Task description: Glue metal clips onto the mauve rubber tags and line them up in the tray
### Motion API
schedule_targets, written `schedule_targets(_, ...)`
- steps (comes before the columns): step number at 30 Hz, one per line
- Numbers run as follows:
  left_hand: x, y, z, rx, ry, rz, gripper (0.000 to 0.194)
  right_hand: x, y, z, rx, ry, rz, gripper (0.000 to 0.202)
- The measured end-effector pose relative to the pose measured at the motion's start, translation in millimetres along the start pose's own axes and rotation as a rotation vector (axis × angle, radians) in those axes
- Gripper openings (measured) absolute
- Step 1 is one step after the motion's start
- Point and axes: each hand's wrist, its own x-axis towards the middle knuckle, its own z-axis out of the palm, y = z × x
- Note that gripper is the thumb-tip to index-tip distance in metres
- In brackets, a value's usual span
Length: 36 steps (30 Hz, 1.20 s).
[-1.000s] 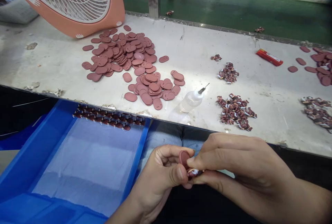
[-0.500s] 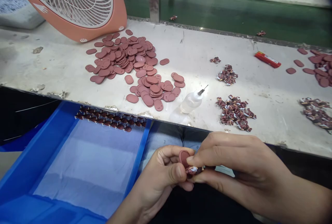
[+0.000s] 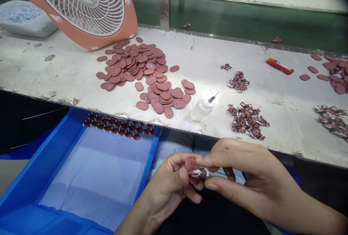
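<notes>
My left hand [image 3: 170, 184] pinches a reddish-brown oval disc [image 3: 191, 164] between thumb and fingers, above my lap. On the disc's face sits a tiny brown, white and yellow figurine [image 3: 200, 173]. My right hand [image 3: 244, 173] is open around the figurine's right side, its index fingertip at the disc's upper edge and its thumb just below the figurine. Closest on the bench are a clear bottle with a needle tip [image 3: 202, 108] and a pile of similar figurines [image 3: 248, 119]. Further left lies a heap of oval discs [image 3: 133, 64].
A blue tray [image 3: 150, 155] below the bench edge holds rows of assembled pieces [image 3: 116, 124] on a pale sheet. A pink fan [image 3: 89, 44] stands at the back left beside a white tub [image 3: 35, 28]. A red packet [image 3: 280, 66] lies right, before a green belt [image 3: 244, 24].
My right finger and thumb have parted from their pinch on the figurine, exposing more of it. The disc has shifted slightly left in my left hand. The view has tilted a little.
</notes>
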Motion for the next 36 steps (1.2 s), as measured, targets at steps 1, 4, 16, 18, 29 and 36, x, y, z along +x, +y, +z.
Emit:
schedule_targets(1,0.1,0.4,0.2,0.0,0.001,0.002,0.04,0.6,-0.3,0.8,0.011,-0.008,0.004,0.022)
schedule_targets(4,1.2,1.8,0.3,0.009,-0.014,0.009,0.039,3.0,-1.9,1.9,0.038,-0.016,0.015,0.019)
schedule_targets(16,-5.4,2.2,-3.2,0.247,0.444,0.445,0.034,7.2,17.7,41.0,-0.505,0.36,-0.281,0.017)
schedule_targets(18,-6.5,2.1,-2.1,0.323,0.462,0.483,0.029,8.9,26.1,51.7,-0.568,0.381,-0.346,0.018)
schedule_targets(29,-14.6,17.5,-47.3,0.688,0.899,0.508,0.032,9.0,34.3,69.1,-0.59,0.209,-0.456,0.009)
schedule_targets(36,-0.9,47.8,-157.5,1.167,1.179,0.364,0.031,-9.4,47.4,60.8,-0.569,0.169,-0.419,0.012)
